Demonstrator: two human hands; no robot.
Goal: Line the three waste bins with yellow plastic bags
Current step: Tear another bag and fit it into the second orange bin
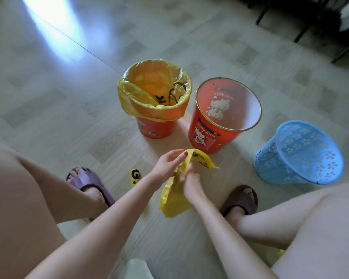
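Three bins stand on the floor ahead of me. The left red bin [156,128] wears a yellow plastic bag [149,101] folded over its rim. A middle red bin [206,131] with cartoon print and a blue perforated bin [290,158] on the right have no bag in them. Below the middle bin I hold a second yellow bag [175,196] with black lettering. My left hand [167,165] pinches its top edge, and my right hand [190,183] grips the crumpled plastic just beneath. The bag hangs down between my feet.
A folded yellow bag [135,176] lies on the floor by my left slipper [89,182]. My right slipper [240,200] is near the blue bin. Dark chair legs [302,31] stand at the top right. Something white [137,268] sits at the bottom edge.
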